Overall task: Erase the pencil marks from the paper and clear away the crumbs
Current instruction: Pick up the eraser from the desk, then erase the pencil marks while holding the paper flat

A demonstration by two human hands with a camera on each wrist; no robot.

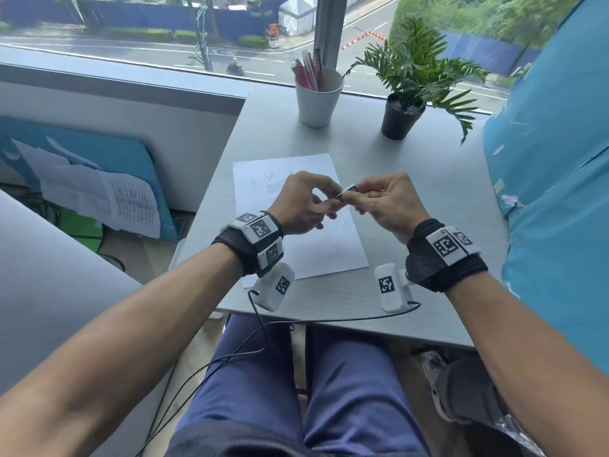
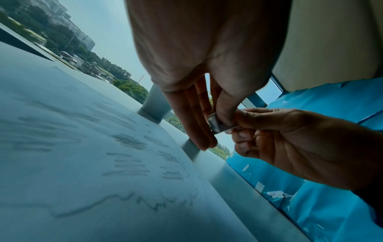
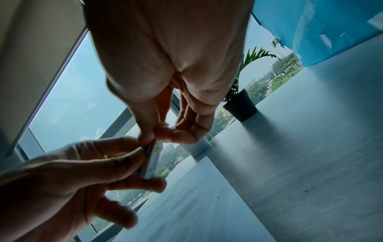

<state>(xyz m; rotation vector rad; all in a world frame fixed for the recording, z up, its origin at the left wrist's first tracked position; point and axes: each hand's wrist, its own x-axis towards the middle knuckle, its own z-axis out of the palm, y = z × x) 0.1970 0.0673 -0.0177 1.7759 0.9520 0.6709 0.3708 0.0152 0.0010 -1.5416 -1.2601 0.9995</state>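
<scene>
A white sheet of paper (image 1: pixel 329 245) lies on the grey table (image 1: pixel 428 225), with faint pencil scribbles (image 1: pixel 263 186) on its far half. The pencil marks (image 2: pixel 128 140) show clearly in the left wrist view. Both hands hover above the paper's middle. Between them is a small eraser in a printed sleeve (image 1: pixel 347 192), (image 3: pixel 152 161). My left hand (image 1: pixel 304 202) pinches one end of the eraser (image 2: pixel 214 122) with thumb and fingers. My right hand (image 1: pixel 384 201) pinches the other end. No crumbs are visible.
A white cup of pens (image 1: pixel 317 94) and a potted fern (image 1: pixel 408 94) stand at the table's far edge by the window. A blue plastic-covered panel (image 1: pixel 553 159) lines the right side. A grey partition (image 1: pixel 115 103) and the table's left edge are close by.
</scene>
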